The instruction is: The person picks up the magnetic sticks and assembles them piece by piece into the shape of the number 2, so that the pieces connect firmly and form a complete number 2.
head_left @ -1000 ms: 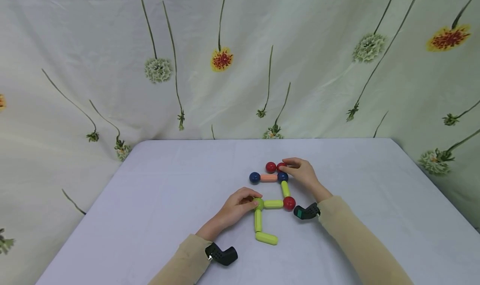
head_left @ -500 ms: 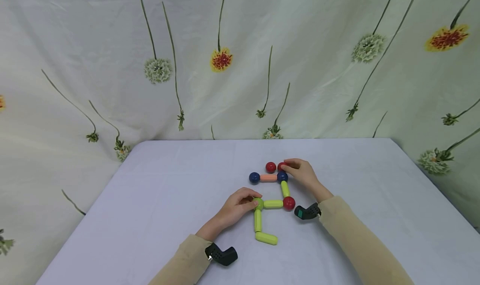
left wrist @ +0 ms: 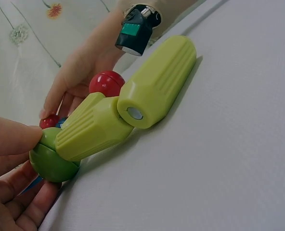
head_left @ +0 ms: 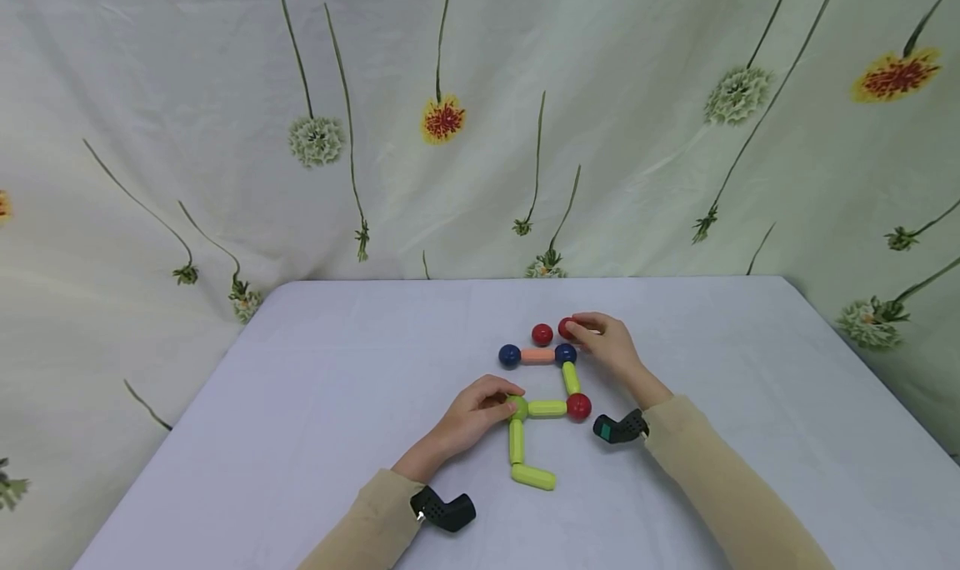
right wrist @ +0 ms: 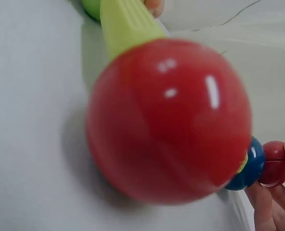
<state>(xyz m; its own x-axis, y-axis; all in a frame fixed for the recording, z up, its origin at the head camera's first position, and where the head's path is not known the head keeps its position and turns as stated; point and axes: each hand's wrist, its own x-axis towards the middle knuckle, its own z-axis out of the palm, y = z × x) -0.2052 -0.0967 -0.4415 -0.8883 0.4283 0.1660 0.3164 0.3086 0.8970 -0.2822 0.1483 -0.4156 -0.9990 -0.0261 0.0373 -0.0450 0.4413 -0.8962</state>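
Observation:
My left hand (head_left: 474,412) pinches a green ball (left wrist: 53,161) between thumb and fingers. From that ball one yellow-green magnetic rod (head_left: 547,408) runs right to a red ball (head_left: 579,407), and another rod (head_left: 517,442) runs toward me, meeting a slanted third rod (head_left: 533,477). A short rod (head_left: 572,378) links the red ball to a dark blue ball (head_left: 566,353). An orange rod (head_left: 537,356) joins it to a second blue ball (head_left: 509,356). Behind these, my right hand (head_left: 613,345) pinches a smaller red ball (head_left: 567,328) by thumb and fingertips.
Another small red ball (head_left: 542,334) lies left of the pinched one. A white cloth covers the table (head_left: 337,370). Behind it hangs a flower-print curtain (head_left: 480,178). Each wrist carries a black camera (head_left: 621,427).
My right hand has shifted slightly back and to the right with the small red ball, widening the gap to the other small red ball. The left hand and the joined pieces stay put.

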